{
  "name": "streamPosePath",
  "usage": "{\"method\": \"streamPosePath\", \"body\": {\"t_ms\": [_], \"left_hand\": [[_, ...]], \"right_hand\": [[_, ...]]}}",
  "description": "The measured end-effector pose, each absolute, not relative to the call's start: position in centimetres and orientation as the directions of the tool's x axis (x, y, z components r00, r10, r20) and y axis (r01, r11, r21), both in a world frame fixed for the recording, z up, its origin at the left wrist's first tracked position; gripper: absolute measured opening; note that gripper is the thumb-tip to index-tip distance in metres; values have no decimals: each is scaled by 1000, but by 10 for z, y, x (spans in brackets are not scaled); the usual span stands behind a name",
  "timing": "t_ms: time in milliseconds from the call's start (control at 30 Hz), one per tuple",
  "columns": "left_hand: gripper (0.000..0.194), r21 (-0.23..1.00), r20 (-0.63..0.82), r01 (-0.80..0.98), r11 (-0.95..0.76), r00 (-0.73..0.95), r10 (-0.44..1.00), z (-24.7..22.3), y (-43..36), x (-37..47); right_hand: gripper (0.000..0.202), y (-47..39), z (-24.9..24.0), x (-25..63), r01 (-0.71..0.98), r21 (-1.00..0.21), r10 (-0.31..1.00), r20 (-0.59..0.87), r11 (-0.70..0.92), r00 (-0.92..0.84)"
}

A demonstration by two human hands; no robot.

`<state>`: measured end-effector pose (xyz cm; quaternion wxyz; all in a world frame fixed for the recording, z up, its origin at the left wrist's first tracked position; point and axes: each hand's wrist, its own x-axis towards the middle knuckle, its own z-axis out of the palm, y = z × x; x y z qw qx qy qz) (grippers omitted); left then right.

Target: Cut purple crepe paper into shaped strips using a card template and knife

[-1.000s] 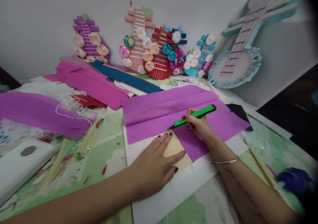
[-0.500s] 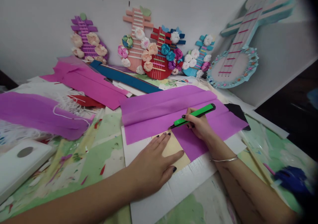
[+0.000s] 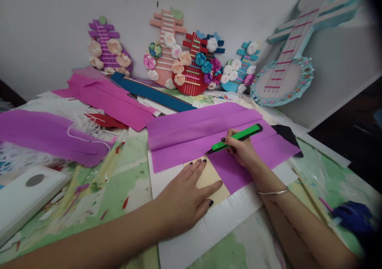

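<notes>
Left hand (image 3: 183, 195): palm down, fingers extended and a little spread, thumb set apart; grips nothing, lies over a cream card (image 3: 210, 183). Right hand (image 3: 241, 153): fingers closed around the green cutter (image 3: 240, 137), held like a pen, black rear end tilted up toward the table's right edge. Its dark tip is just beside the card's far corner; cannot tell whether the two touch. Bracelet (image 3: 273, 192) on the right wrist.

The card lies over the near part of a creased purple sheet (image 3: 179, 131), well in from the edges of the table (image 3: 128, 185). Beneath the sheet: a white board (image 3: 185, 247), bare on its near side. A black flat object (image 3: 288, 138) shows from under the sheet, on the side toward the table's right edge.

Toward the far left corner: magenta paper (image 3: 110, 102), with a dark blue strip (image 3: 155, 92) beside it. Along the far edge, decorated instrument shapes in purple (image 3: 104, 48), peach (image 3: 167, 60), red (image 3: 189, 78) and pale blue (image 3: 283, 76) lean at the wall.
</notes>
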<state>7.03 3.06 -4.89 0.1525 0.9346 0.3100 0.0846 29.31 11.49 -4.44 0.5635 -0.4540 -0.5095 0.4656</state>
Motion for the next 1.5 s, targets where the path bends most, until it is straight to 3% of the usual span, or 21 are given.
{"method": "streamPosePath", "body": {"t_ms": [567,767,933,1100,1233,1367,1500], "left_hand": [[47,355,89,546,-759,788,609,-52,30,69],[48,330,72,557,-762,790,608,-49,30,70],[54,252,-32,606,-755,785,619,-37,28,74],[61,65,-264,697,-715,703,661,-8,3,68],[53,2,-341,700,-714,672,658,14,-12,61],[59,-23,-122,750,-661,654,747,7,5,67],[92,82,-9,788,-610,613,790,-14,21,72]], "right_hand": [[25,117,-47,296,-109,-985,990,125,131,59],[21,120,-43,300,-340,-932,980,68,129,184],[26,125,-44,303,-417,-901,963,1,118,269],[26,129,-47,305,-416,-903,963,-11,105,268],[27,130,-46,305,-418,-902,961,-15,106,276],[31,130,-45,304,-418,-901,960,-10,113,280],[28,129,-46,304,-410,-905,967,2,111,256]]}}
